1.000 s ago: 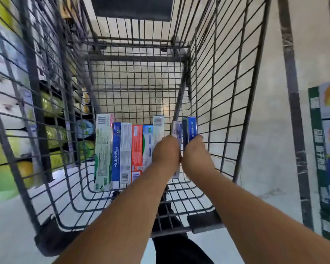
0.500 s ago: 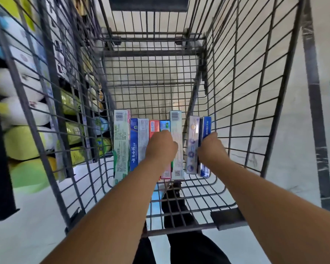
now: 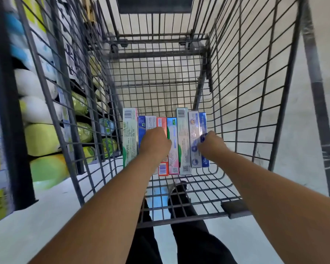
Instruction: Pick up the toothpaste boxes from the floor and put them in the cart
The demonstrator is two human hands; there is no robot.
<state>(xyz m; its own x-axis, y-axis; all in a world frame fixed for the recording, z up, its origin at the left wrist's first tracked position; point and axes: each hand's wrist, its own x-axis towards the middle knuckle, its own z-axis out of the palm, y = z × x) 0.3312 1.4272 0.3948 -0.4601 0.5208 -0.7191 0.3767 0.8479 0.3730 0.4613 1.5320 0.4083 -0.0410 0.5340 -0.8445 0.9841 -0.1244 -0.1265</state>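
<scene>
Grey wire cart (image 3: 251, 103) holds a row of toothpaste boxes (image 3: 182, 141). The left hand (image 3: 155, 144) presses them; the right hand (image 3: 211, 147) grips the blue box (image 3: 202, 122). Letting go roughly could tip boxes beside it.

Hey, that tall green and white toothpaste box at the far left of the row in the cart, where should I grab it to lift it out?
Take the green and white box by its far end, from above. That end sticks out past the blue box beside it, and its left side is free, so fingers can likely pinch across its width.
</scene>
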